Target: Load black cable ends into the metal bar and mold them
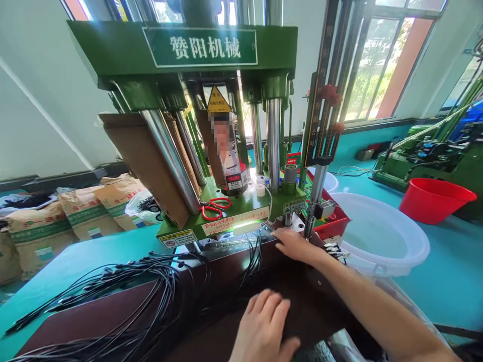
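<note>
My right hand (pixel 296 247) reaches to the front of a green press machine (pixel 273 203), beside its metal mould bed (pixel 230 246). Its fingers point left with a gap between them, and nothing shows in them. Over the dark brown table (pixel 302 306), my left hand (pixel 262 322) is palm down, fingers loosely bent, thumb apart, holding nothing visible. Thin black cables (pixel 255 254) hang from the mould's front edge to the left of my right hand. A larger bundle of black cables (pixel 166 281) spreads over the left part of the table.
Red-handled scissors (pixel 216 208) lie on the press. A cardboard sheet (pixel 139 161) leans at its left column. Paper sacks (pixel 41 226) stand at left. A white tub (pixel 381 236) and a red tub (pixel 433 201) stand on the floor at right, beyond a red control box (pixel 334 226).
</note>
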`<state>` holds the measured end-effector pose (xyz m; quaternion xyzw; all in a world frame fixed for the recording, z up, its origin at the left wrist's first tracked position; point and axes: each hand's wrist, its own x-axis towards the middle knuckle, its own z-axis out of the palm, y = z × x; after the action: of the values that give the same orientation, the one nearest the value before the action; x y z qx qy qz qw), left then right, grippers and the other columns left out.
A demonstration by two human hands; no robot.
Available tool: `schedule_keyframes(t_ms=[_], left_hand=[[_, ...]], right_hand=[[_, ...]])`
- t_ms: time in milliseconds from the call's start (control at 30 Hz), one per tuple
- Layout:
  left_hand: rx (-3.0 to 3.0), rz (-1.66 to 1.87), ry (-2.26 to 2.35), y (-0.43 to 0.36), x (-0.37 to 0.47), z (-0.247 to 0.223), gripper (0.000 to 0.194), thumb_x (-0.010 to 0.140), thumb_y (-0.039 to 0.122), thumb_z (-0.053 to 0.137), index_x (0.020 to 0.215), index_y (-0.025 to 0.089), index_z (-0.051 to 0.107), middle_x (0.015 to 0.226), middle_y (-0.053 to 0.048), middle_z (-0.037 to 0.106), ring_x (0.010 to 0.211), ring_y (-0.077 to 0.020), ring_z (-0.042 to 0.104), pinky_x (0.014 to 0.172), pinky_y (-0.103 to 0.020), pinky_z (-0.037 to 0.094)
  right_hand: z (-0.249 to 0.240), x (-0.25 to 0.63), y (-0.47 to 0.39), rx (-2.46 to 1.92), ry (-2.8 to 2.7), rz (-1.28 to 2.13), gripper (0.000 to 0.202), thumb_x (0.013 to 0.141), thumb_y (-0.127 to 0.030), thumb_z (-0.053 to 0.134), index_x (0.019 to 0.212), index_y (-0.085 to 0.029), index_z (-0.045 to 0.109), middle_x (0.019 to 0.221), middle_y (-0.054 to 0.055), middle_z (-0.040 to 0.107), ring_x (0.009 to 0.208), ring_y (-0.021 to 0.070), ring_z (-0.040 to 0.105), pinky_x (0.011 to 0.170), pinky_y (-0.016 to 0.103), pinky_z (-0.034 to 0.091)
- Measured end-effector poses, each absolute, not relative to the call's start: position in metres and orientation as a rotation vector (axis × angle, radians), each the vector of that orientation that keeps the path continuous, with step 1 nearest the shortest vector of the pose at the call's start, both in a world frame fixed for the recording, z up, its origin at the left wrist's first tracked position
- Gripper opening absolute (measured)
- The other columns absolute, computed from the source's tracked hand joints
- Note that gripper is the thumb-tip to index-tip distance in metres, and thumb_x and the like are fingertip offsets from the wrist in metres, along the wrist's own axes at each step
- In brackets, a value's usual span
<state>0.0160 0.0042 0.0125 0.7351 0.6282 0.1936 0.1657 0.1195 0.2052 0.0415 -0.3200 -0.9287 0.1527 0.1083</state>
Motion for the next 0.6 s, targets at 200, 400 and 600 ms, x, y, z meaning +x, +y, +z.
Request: schedule_keyframes(t_ms=[200,400,600], left_hand=[[2.177,0.396,2.062,0.077,0.056,0.0,0.088,0.061,0.062,0.056,0.128,0.007,0.04,0.133,-0.021,0.04,0.119,-0.0382,0.037,0.097,-0.056,0.031],[2.182,0.181,2.049,0.084,0.049,-0.001,0.07,0.07,0.041,0.052,0.127,0.002,0.039,0.132,-0.022,0.041,0.119,-0.0383,0.036,0.096,-0.052,0.031],[2.251,-0.027,1.921,0.088,0.036,0.023,0.035,0.075,0.015,0.04,0.104,0.012,0.06,0.113,-0.016,0.057,0.103,-0.0307,0.052,0.084,-0.045,0.042]], right_hand=[[0.006,0.072,0.23,-1.014,-2.868,0.238,0.015,0.084,-0.026,0.056,0.091,-0.013,0.06,0.098,0.005,0.061,0.092,0.0193,0.056,0.079,0.039,0.046],[0.0,0.106,0.219,-1.186,-2.837,0.068,0.011,0.085,-0.021,0.053,0.087,-0.012,0.059,0.101,0.005,0.058,0.08,0.0157,0.058,0.068,0.033,0.049],[-0.001,0.159,0.21,-1.259,-2.686,-0.048,0.021,0.078,-0.008,0.049,0.097,-0.016,0.056,0.096,0.008,0.058,0.073,0.0185,0.059,0.063,0.03,0.047]])
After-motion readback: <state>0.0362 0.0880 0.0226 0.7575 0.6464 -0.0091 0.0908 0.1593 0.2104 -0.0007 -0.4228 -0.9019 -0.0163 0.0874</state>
